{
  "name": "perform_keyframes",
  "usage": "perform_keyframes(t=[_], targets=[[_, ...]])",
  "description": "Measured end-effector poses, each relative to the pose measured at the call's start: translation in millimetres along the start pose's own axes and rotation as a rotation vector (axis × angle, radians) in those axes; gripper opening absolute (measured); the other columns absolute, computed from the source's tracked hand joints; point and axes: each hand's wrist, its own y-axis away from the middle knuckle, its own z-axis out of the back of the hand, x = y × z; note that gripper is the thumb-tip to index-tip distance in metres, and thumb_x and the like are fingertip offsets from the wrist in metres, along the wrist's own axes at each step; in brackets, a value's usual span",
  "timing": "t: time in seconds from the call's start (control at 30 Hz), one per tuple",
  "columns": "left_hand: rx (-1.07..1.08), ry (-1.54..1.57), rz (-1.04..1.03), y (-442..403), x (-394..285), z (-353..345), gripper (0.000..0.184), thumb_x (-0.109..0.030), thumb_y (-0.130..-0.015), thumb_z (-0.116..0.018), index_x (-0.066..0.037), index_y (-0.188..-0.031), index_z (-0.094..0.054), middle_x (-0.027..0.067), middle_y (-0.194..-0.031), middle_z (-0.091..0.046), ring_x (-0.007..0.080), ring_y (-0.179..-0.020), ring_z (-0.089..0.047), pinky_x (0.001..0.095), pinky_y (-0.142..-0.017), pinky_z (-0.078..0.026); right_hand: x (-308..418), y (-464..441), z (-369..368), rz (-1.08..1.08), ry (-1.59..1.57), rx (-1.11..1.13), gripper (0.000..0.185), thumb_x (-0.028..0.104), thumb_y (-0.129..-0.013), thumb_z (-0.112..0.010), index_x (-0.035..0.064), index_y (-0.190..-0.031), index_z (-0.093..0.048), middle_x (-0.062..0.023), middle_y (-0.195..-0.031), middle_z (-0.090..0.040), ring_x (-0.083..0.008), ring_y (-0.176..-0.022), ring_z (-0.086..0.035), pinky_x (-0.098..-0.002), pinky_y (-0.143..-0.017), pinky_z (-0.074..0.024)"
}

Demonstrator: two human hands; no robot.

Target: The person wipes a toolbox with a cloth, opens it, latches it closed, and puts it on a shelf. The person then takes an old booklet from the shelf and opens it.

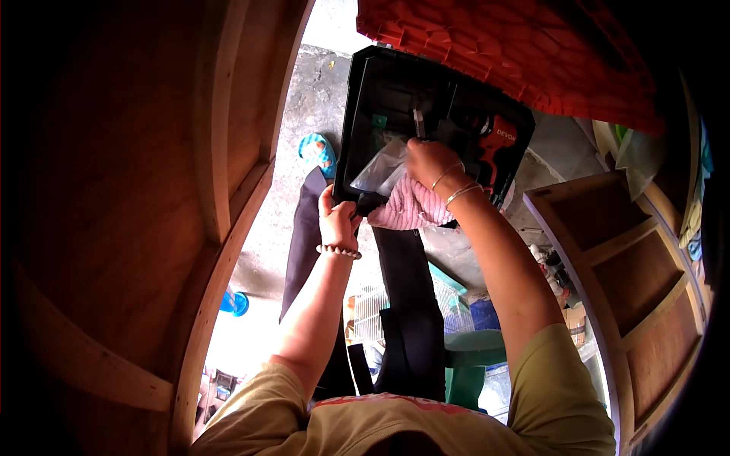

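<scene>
A black plastic tool case (353, 102) lies open in front of me, its red lid (502, 57) raised at the back. Gripping the near left corner is my left hand (338, 222), fingers closed around the rim. My right hand (433, 161) reaches inside, closed on a pink ribbed cloth (411, 207) that drapes over the front edge. A small metallic piece (417, 120) shows just beyond its fingertips; I cannot tell whether it is held. Beside that hand is a clear plastic bag (378, 169). A red and black cordless drill (499, 140) marked DEVON sits in the right compartment.
Wooden panels stand close on the left (205, 190) and right (627, 281). Under the case are my dark-trousered legs (411, 281) and a blue patterned slipper (318, 154). A green stool (471, 349) and a white wire rack (369, 315) are lower down.
</scene>
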Motion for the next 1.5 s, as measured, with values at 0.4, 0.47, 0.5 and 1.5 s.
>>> perform_keyframes(t=[0.4,0.47,0.5,1.5], targets=[[-0.025,-0.067,-0.002,-2,0,-2,0.047,0.003,-0.068,-0.047,-0.017,-0.110,-0.042,-0.0016,-0.070,-0.049,0.0087,-0.060,-0.046,0.0230,-0.053,-0.038,-9,17,8,0.093,-0.172,-0.193,0.017,0.023,-0.074,-0.053,0.0068,-0.079,-0.054,-0.0146,-0.072,-0.058,-0.0332,-0.070,-0.056,-0.0407,-0.062,-0.0446],[-0.062,-0.049,0.007,1,-1,-4,0.046,0.005,-0.067,-0.047,-0.015,-0.108,-0.043,-0.0011,-0.072,-0.050,0.0080,-0.056,-0.045,0.0186,-0.047,-0.037,3,14,10,0.157,-0.003,-0.132,0.016,0.015,-0.075,-0.049,0.0045,-0.086,-0.051,-0.0158,-0.069,-0.059,-0.0324,-0.067,-0.058,-0.0406,-0.057,-0.0460],[-0.061,-0.052,0.007,0,0,-4,0.046,0.005,-0.067,-0.047,-0.015,-0.108,-0.043,-0.0011,-0.072,-0.050,0.0080,-0.056,-0.045,0.0186,-0.047,-0.037,10,13,10,0.122,0.071,-0.094,0.017,0.012,-0.075,-0.047,0.0027,-0.089,-0.049,-0.0165,-0.069,-0.059,-0.0322,-0.065,-0.058,-0.0406,-0.055,-0.0464],[-0.051,-0.074,0.046,-3,-2,-7,0.041,-0.001,-0.066,-0.048,-0.019,-0.102,-0.044,-0.0040,-0.066,-0.045,0.0060,-0.054,-0.042,0.0198,-0.044,-0.034,-13,108,137,0.469,0.281,-0.818,0.024,0.019,-0.072,-0.058,0.0073,-0.090,-0.050,-0.0139,-0.082,-0.057,-0.0271,-0.058,-0.056,-0.0332,-0.054,-0.0469]])
